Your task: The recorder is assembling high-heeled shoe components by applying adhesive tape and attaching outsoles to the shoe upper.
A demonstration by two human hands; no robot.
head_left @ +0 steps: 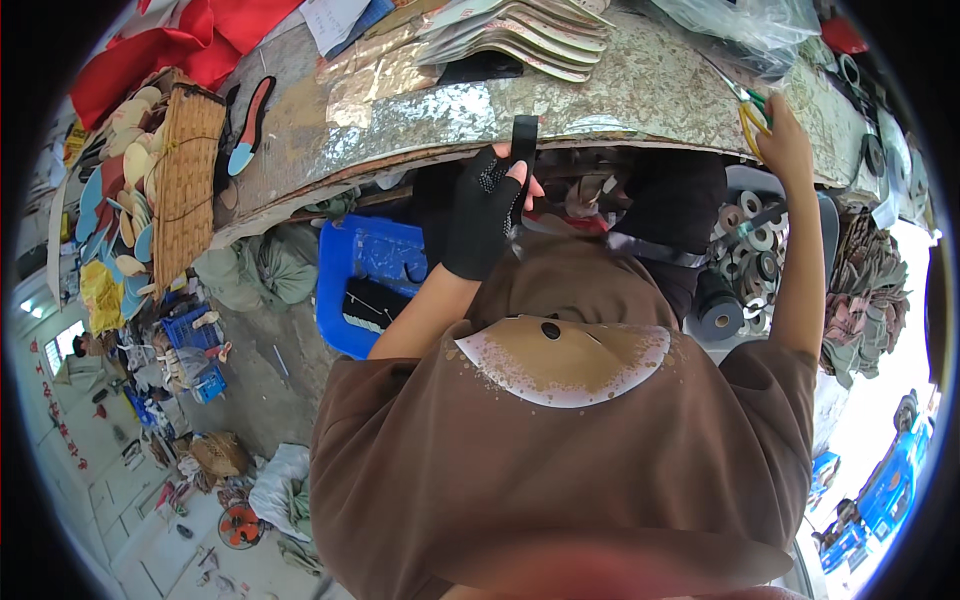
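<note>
My left hand, in a black fingerless glove with small dots on it, holds a black strip upright at the table's near edge. The fingers pinch it, and its lower part runs down behind the thumb. Out to the far right, my right hand is bare and has its fingers on the handles of scissors, one yellow and one green. Their blades point away to the upper left, over the table top. Part of the grip is hidden by the hand itself.
The worn table carries a stack of curved pale sheets, a shoe insole and clear plastic. A wicker basket of insoles stands left. Below are a blue bin and rolls of tape.
</note>
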